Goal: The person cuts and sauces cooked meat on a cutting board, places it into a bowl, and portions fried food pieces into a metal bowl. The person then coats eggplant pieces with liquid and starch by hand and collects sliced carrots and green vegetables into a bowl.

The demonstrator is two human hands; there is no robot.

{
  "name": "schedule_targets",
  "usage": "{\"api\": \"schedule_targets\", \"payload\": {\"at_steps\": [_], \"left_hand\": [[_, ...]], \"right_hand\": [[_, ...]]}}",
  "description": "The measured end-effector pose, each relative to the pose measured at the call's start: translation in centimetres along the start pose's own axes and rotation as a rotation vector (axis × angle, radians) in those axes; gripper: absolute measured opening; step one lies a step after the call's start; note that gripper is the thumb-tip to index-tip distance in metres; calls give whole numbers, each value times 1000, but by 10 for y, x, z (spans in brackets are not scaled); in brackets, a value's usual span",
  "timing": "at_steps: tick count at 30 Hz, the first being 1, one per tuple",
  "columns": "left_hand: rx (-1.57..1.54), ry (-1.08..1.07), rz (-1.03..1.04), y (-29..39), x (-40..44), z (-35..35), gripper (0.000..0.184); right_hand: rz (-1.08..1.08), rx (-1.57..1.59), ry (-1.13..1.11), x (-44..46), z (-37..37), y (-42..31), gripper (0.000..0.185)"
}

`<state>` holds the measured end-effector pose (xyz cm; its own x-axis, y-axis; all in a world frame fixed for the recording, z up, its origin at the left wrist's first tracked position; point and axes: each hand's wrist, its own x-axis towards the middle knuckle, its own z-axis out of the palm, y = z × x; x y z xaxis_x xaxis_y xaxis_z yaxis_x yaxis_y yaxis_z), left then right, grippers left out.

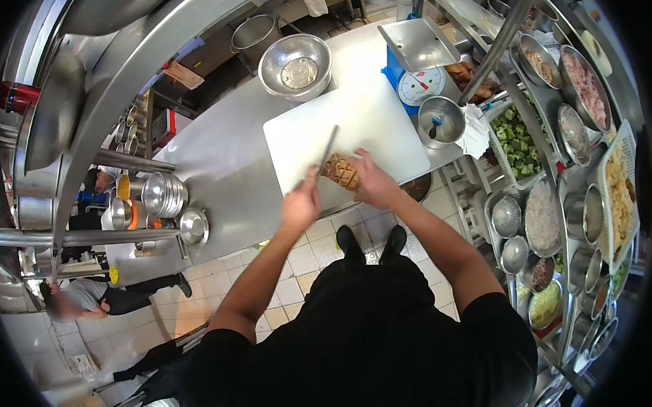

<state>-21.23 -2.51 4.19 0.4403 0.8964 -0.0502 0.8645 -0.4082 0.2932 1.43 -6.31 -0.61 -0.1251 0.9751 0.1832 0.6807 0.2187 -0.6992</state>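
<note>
My left hand (302, 202) is closed round the handle of a knife (329, 147), whose blade points away from me over the white cutting board (387, 115). Just right of the blade lies a browned piece of food (341, 172) with a scored, crosshatched surface, near the board's front edge. My right hand (374, 180) rests against the right side of this piece, its fingers curved over the edge and partly spread.
Behind the board stand a metal colander (295, 67) and a blue scale (421, 85). A steel pot (441, 120) is at the right, beside racks with green vegetables (516, 141). Stacked bowls (163, 195) stand left. Another person (92, 296) is at far left.
</note>
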Motion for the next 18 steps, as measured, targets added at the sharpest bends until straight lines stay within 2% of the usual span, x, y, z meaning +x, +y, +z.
{"api": "schedule_targets", "payload": {"at_steps": [4,7,10,13,14,17,18], "left_hand": [[150,46,-165,-51,39,5,52],[190,32,-183,-90,61,46,47],[184,116,-71,-77,59,40,40],[66,349,149,-25,80,21,32],[-24,328,209,5,92,19,29],[-275,207,350,122,123,17,23],[-324,215,416,161,131,21,20]], "right_hand": [[-355,-322,-152,44,19,-4,53],[-268,-437,-452,68,28,-5,59],[-6,-300,-429,57,13,-6,66],[174,44,-236,13,-17,3,73],[209,120,-183,-4,-16,19,85],[602,834,-148,-60,-57,29,97],[595,892,-24,-80,-63,36,98]]}}
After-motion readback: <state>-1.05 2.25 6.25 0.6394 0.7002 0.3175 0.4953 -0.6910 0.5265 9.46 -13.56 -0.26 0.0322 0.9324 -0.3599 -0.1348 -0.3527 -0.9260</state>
